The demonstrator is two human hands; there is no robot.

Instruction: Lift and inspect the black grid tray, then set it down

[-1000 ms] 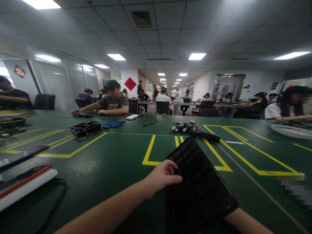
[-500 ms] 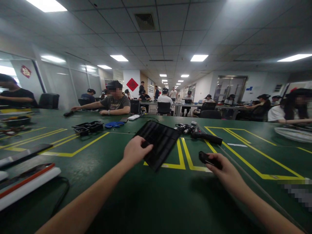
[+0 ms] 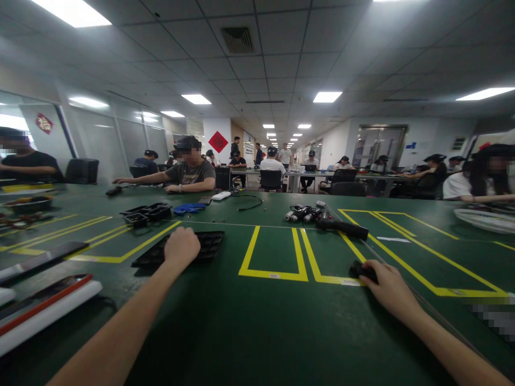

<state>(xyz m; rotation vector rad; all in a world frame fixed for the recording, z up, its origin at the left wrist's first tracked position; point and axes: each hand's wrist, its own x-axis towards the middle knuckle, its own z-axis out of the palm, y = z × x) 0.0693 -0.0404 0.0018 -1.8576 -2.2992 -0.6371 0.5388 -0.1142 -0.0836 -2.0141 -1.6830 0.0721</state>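
My left hand (image 3: 182,249) is closed on the near edge region of a flat black tray (image 3: 209,245), low over the green table (image 3: 257,327) at left of centre; part of the tray is hidden under the hand. On the right, my right hand (image 3: 386,281) grips a small black object (image 3: 357,269) close to the table, beside the corner of a yellow tape outline (image 3: 328,279). A black handled tool (image 3: 344,227) and a bundle of black and silver parts (image 3: 303,213) lie beyond it.
Black divided trays (image 3: 147,213) and a blue glove (image 3: 189,208) lie behind the black tray. White-and-orange equipment (image 3: 48,311) stands at the left edge. A person (image 3: 191,170) sits across the table, an arm stretched over it.
My left hand has carried the black tray left and down, from raised and tilted to nearly flat. My right hand has shifted slightly right and lower with the small black object.
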